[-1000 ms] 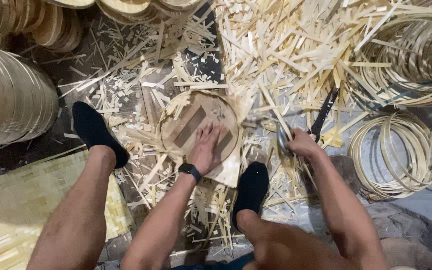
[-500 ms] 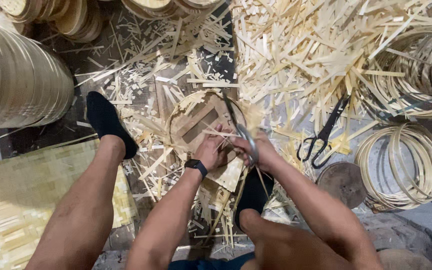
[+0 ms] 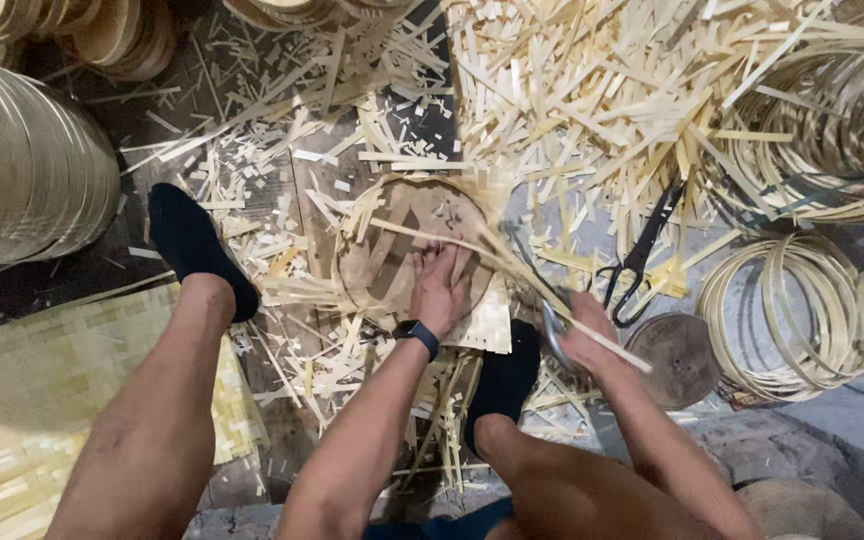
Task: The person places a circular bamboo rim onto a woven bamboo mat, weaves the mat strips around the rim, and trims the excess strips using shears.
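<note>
The left hand (image 3: 442, 285) lay flat and open on the round woven disc (image 3: 407, 245), while the right hand (image 3: 582, 340) gripped a long bamboo strip (image 3: 512, 270) and a blade (image 3: 555, 335).

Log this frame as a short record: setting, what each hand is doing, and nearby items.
Setting: floor strewn with pale bamboo strips and offcuts
Left hand: pressed flat on a round woven disc
Right hand: grips a thin metal blade and a long strip lying across the disc
Nearby: black scissors, coiled hoops, stacked discs, woven mat
Feet: black socks
</note>
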